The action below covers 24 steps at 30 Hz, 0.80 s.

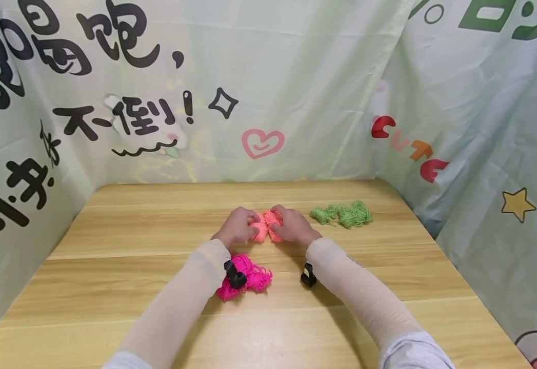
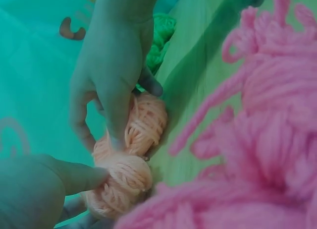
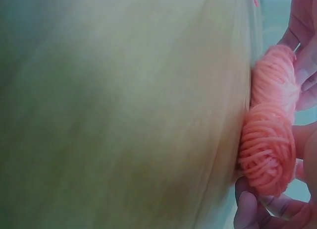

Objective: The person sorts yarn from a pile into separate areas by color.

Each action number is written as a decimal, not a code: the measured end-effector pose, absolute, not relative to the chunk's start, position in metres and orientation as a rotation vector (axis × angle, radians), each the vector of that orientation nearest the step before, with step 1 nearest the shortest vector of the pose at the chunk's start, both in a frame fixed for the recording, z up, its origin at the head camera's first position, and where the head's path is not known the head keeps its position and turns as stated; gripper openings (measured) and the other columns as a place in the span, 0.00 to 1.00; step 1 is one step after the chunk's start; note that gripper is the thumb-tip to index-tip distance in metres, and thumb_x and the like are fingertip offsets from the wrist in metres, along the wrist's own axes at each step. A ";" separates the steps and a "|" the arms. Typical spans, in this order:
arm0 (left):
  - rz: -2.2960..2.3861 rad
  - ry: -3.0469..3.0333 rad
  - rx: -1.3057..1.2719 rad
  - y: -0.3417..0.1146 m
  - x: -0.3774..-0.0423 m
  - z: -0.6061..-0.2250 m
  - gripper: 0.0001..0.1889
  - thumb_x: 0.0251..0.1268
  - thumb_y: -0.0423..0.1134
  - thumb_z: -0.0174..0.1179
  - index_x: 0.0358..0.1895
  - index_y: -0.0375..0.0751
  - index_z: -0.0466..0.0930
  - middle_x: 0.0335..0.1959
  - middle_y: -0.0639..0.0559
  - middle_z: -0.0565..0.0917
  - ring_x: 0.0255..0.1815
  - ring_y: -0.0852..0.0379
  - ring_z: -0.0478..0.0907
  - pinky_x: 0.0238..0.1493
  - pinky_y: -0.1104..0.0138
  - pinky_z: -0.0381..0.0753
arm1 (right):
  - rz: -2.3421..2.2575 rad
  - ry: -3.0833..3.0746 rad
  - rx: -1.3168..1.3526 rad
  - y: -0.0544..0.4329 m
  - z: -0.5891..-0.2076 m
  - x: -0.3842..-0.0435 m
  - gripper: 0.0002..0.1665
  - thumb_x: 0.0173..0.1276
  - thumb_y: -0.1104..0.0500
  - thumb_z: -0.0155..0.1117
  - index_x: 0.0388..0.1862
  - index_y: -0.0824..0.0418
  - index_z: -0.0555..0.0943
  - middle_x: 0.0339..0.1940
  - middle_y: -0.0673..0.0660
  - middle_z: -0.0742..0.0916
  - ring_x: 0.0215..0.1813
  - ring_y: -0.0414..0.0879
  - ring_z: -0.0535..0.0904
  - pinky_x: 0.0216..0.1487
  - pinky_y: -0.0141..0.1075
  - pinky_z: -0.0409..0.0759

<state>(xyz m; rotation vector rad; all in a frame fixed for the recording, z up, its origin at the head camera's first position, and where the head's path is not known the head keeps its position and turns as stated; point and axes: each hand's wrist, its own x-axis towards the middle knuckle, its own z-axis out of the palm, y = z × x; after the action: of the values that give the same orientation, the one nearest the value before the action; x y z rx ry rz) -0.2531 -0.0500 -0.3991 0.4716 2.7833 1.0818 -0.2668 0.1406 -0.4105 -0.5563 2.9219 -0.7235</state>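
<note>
A coral-coloured skein of yarn (image 1: pixel 261 228), pinched in at its middle into two plump lobes, lies on the wooden table between both hands. My left hand (image 1: pixel 239 226) holds its left lobe, thumb on the near side. On the other lobe, the fingers and thumb of my right hand (image 1: pixel 294 225) grip the strands. Close up in the right wrist view, the coral yarn (image 3: pixel 267 149) shows its wound strands. A magenta bundle of yarn (image 1: pixel 252 279) sits below my left wrist, partly covered by it, and looms large in the left wrist view.
Green yarn (image 1: pixel 353 213) in loose bunches lies to the right of my right hand. Each wrist wears a small black camera (image 1: pixel 308 275). Printed cloth (image 1: pixel 323 102) hangs behind the wooden table (image 1: pixel 125 287) and along both sides.
</note>
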 end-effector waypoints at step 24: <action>1.017 2.802 0.427 -0.041 -0.250 -0.401 0.16 0.61 0.32 0.65 0.52 0.39 0.83 0.50 0.47 0.82 0.44 0.51 0.72 0.41 0.66 0.74 | -0.688 2.939 -0.483 0.141 -0.408 -0.265 0.28 0.69 0.51 0.62 0.66 0.57 0.70 0.39 0.60 0.84 0.33 0.49 0.78 0.41 0.42 0.78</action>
<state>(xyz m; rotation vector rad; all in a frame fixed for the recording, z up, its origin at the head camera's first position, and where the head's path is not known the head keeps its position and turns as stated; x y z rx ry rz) -0.2504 -0.0413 -0.4012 0.4273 2.8019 1.0173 -0.2651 0.1409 -0.4084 -0.4833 2.9389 -0.6877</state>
